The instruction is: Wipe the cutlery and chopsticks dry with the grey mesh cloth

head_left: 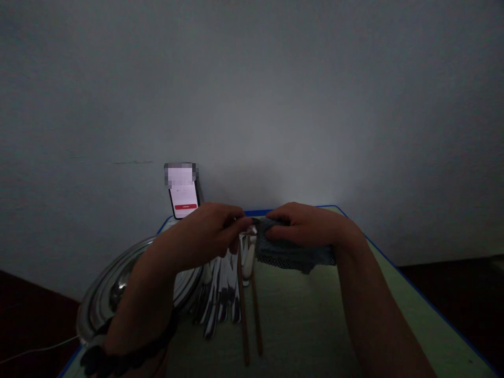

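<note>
My left hand (216, 229) pinches a shiny metal spoon (252, 228) between thumb and fingers, above the back part of the table. My right hand (303, 223) is closed on a grey-blue cloth (293, 253) with a dotted lower edge. The cloth meets the spoon and hides its right part. Below my hands, several pieces of metal cutlery (223, 294) lie side by side on the table. Beside them on the right are two brown chopsticks (244, 328) and a utensil with a pale handle (248, 265).
A round metal tray (92, 294) stands at the left, partly behind my left forearm, with a rounded shiny metal piece (120, 289) on it. A lit phone (184, 197) leans on the wall (275, 105) behind. The pale green table (303, 325) has a blue edge.
</note>
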Tool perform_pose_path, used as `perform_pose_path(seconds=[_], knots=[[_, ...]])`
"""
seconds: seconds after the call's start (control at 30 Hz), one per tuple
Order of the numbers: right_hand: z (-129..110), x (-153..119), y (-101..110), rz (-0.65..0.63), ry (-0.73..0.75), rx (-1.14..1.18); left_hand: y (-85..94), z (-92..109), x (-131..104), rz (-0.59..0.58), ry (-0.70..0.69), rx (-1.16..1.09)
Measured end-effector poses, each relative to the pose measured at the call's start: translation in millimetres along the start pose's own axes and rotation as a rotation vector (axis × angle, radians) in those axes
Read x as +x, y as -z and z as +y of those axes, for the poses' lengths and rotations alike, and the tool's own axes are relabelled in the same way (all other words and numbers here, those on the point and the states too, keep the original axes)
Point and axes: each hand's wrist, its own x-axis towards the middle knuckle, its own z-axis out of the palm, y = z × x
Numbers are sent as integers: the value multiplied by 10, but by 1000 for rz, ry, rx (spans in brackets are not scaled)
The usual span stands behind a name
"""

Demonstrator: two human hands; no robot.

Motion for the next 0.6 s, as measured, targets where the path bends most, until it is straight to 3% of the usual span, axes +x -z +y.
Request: perform_pose_path(seconds=[0.2, 0.6], knots=[[-43, -23, 4, 36, 48, -32, -20, 76, -30, -14, -35, 21], [-10, 10, -43, 87, 73, -63, -111, 39, 37, -52, -76, 31]])
